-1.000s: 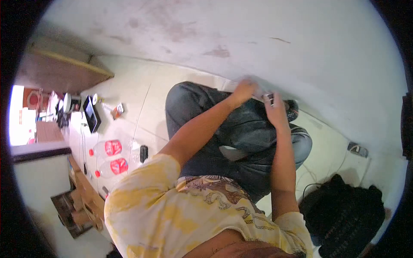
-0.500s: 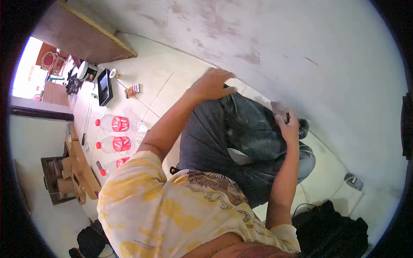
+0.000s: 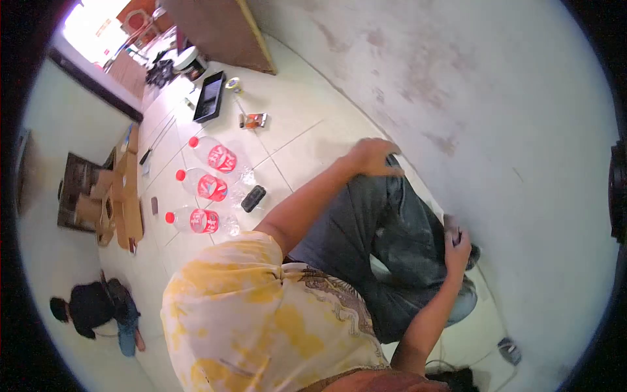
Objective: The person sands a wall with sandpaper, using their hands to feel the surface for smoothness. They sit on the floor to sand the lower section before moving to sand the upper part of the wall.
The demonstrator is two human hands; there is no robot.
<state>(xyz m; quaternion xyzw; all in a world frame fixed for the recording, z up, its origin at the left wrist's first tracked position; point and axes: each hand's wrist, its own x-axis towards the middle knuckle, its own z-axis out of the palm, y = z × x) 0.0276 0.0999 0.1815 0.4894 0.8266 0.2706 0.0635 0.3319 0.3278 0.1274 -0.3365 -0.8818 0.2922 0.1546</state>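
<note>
My left hand (image 3: 375,157) rests over my bent knee in dark, dusty trousers (image 3: 408,228). Its fingers are loosely spread beside the wall, with nothing in them. Lower down on the right, my right hand (image 3: 458,251) is closed around a small, flat, brownish piece of sandpaper (image 3: 449,222), held against or very near the wall (image 3: 509,144). The fingers partly cover the sandpaper. Brownish patches mark the pale wall above both hands.
Three plastic bottles (image 3: 212,188) with red caps lie on the tiles near a black object (image 3: 253,198). Farther back are a black paint tray (image 3: 209,98), a bucket (image 3: 190,63) and a wooden panel (image 3: 225,32). Another person (image 3: 98,307) sits at lower left, near cardboard boxes (image 3: 127,202).
My view has swung left, bringing the other person and the black object by the bottles into sight. My left hand stays at the knee and my right keeps the sandpaper by the wall.
</note>
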